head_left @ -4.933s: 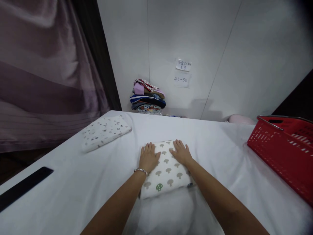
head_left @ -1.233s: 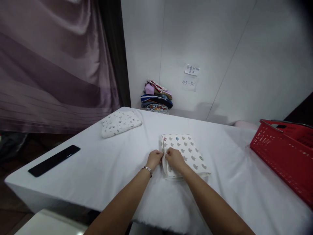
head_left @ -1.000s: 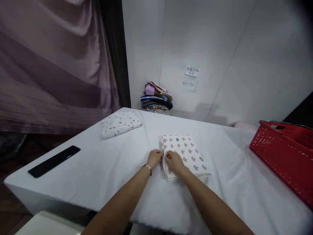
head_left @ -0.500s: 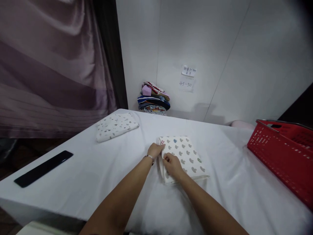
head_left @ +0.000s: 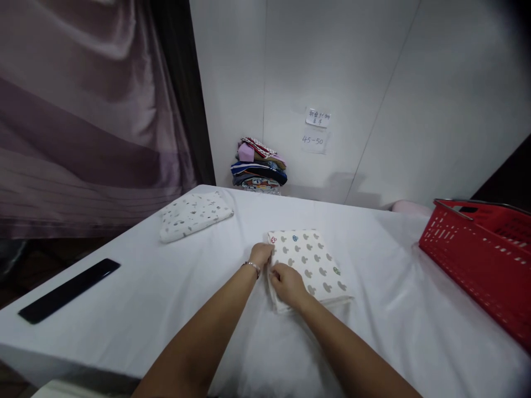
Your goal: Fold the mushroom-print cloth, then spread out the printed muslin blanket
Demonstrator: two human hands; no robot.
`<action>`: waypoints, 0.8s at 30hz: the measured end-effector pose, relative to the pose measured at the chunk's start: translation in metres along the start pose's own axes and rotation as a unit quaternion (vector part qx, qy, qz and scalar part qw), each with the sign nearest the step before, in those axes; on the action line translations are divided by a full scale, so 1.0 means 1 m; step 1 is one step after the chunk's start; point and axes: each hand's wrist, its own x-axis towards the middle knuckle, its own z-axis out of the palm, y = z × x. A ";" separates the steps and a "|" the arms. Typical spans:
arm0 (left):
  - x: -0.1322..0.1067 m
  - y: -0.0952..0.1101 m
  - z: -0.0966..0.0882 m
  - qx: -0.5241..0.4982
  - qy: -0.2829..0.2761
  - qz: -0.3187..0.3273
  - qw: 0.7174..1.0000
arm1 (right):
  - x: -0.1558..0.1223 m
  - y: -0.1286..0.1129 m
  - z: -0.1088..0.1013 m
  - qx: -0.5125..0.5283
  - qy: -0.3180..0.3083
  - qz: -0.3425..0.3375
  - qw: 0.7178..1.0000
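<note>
A folded white cloth with a mushroom print [head_left: 312, 263] lies in the middle of the white-covered table [head_left: 174, 298]. My left hand [head_left: 260, 256] pinches the cloth's left edge near its far corner. My right hand [head_left: 286, 282] grips the same left edge closer to me, fingers curled onto the fabric. Both hands sit close together, and a thin bracelet circles my left wrist.
A second folded patterned cloth [head_left: 194, 213] lies at the table's far left. A black flat bar [head_left: 68, 290] rests near the left edge. A red plastic basket [head_left: 485, 254] stands at the right. A pile of coloured clothes [head_left: 258, 166] sits by the wall under paper notes [head_left: 317, 118].
The cloth has gone from lying lengthwise under my flat hands to lying turned, with both hands at its left edge. In the last second my right hand slid nearer along that edge.
</note>
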 end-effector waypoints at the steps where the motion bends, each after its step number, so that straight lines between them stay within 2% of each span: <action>1: 0.002 0.001 0.000 -0.003 0.001 0.001 1.000 | -0.002 -0.002 0.000 -0.025 -0.006 -0.006 1.000; 6: 0.015 0.010 0.002 0.010 0.021 0.010 1.000 | -0.012 -0.014 0.003 -0.129 -0.020 -0.036 0.991; 11: 0.024 0.011 0.006 0.043 0.048 0.007 0.998 | -0.026 -0.019 0.012 -0.153 0.001 -0.116 0.981; 17: 0.016 0.006 0.010 0.075 0.083 0.039 0.993 | -0.046 -0.014 0.027 -0.184 0.006 -0.193 0.964; 24: 0.005 0.008 0.007 0.109 0.104 0.035 0.988 | -0.053 -0.017 0.029 -0.160 -0.013 -0.208 0.965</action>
